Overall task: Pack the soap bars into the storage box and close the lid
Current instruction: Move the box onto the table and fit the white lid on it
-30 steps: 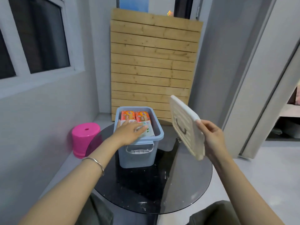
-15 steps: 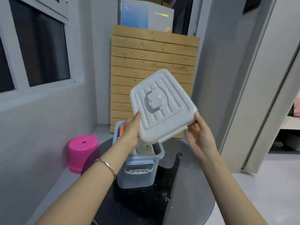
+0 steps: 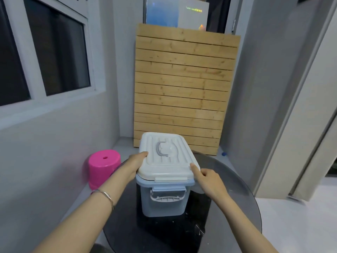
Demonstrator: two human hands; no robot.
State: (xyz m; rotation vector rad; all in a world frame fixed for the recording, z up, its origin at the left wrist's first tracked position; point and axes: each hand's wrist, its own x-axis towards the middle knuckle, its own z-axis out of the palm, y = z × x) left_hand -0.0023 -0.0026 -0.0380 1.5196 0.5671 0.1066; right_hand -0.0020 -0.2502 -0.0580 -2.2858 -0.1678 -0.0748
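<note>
A light blue storage box (image 3: 164, 203) stands on a round dark glass table (image 3: 235, 212). Its white ribbed lid (image 3: 175, 165), with a grey handle on top, lies flat over the box opening. My left hand (image 3: 135, 161) grips the lid's left edge, thumb on top. My right hand (image 3: 207, 181) holds the lid's near right corner, thumb pressed on the rim. The soap bars are hidden under the lid. The front latch of the box hangs down below the lid's edge.
A pink plastic stool (image 3: 104, 167) stands on the floor left of the table. A slatted wooden panel (image 3: 184, 88) leans against the wall behind the box. A window is on the left wall, a sliding door frame (image 3: 295, 125) on the right.
The lid, first held upright by my right hand beside the open box, was taken in both hands, turned flat and lowered onto the box. The soap bars are now covered.
</note>
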